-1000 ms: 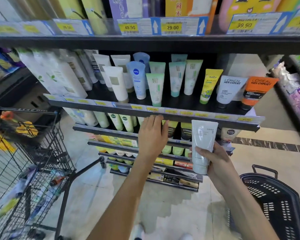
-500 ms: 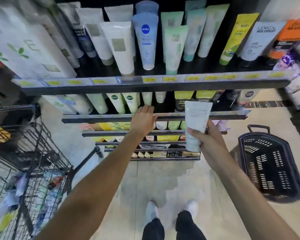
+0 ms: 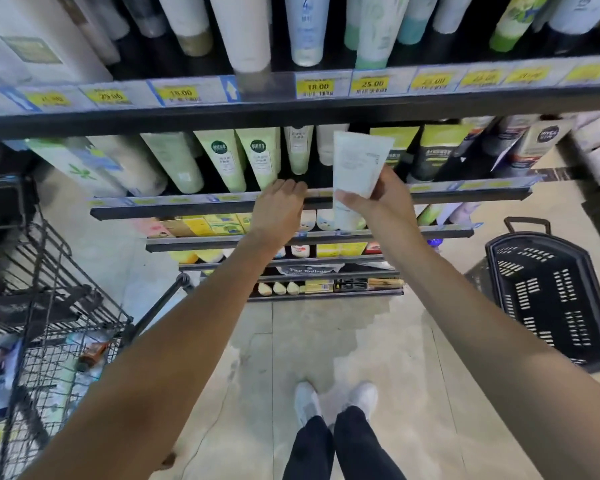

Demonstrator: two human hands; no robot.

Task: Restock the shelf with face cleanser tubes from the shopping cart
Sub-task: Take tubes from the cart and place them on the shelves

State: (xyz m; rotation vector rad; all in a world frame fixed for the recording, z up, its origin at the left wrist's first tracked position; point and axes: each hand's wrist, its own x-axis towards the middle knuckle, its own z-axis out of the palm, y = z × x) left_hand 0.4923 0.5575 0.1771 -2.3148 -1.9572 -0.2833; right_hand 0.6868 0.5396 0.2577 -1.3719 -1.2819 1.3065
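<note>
Your right hand (image 3: 383, 199) grips the white tube (image 3: 357, 164) upright, cap end down, in front of the second shelf (image 3: 153, 207): thumb across the tube's lower front, the other fingers curled behind it. Your left hand (image 3: 279, 209) rests on that shelf's front edge, fingers straight and together, just left of the tube. The cart (image 3: 39, 306) stands to your left, well apart.

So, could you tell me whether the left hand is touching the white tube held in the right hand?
Apart. The head view shows dark shelf between the left hand and the white tube, which the right hand grips.
</note>
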